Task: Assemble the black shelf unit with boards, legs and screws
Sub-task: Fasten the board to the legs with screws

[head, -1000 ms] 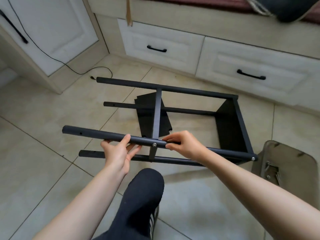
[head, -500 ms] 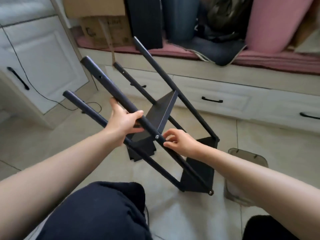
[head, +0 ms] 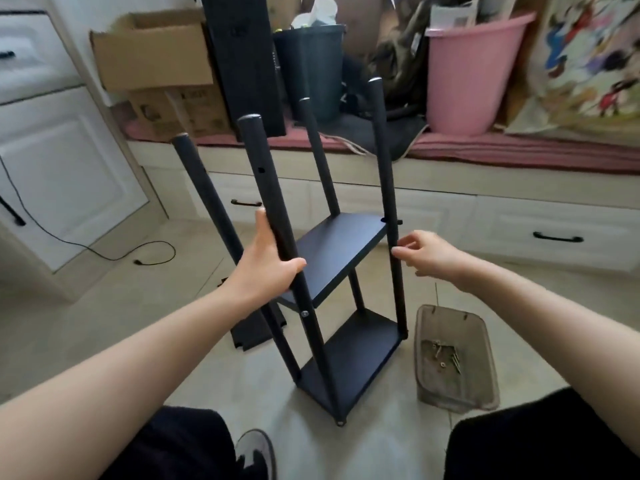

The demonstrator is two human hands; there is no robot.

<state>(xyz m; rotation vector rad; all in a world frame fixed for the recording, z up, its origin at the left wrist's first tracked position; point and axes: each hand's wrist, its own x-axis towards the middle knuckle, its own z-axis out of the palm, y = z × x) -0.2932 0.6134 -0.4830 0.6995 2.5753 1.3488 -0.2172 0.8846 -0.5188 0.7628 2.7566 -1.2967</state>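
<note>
The black shelf unit (head: 346, 355) stands nearly upright on the tiled floor, with two boards fixed between several round legs. My left hand (head: 266, 261) is wrapped around the near left leg (head: 266, 188), just above the middle board (head: 332, 251). My right hand (head: 426, 252) is at the right front leg (head: 384, 161), thumb and fingertips touching it beside the middle board. A loose black board (head: 256, 329) lies on the floor behind the unit. Another black board (head: 242, 60) leans upright on the bench at the back.
A clear plastic tray (head: 450, 400) with several screws sits on the floor to the right of the unit. White drawers and a bench (head: 485, 157) with boxes, a dark bin and a pink bucket (head: 467, 71) lie behind. A black cable (head: 104, 252) trails at left.
The shelf unit has been swung from lying on its side to standing upright. My right hand has shifted from the near leg to the right front leg; my left hand still holds the near leg.
</note>
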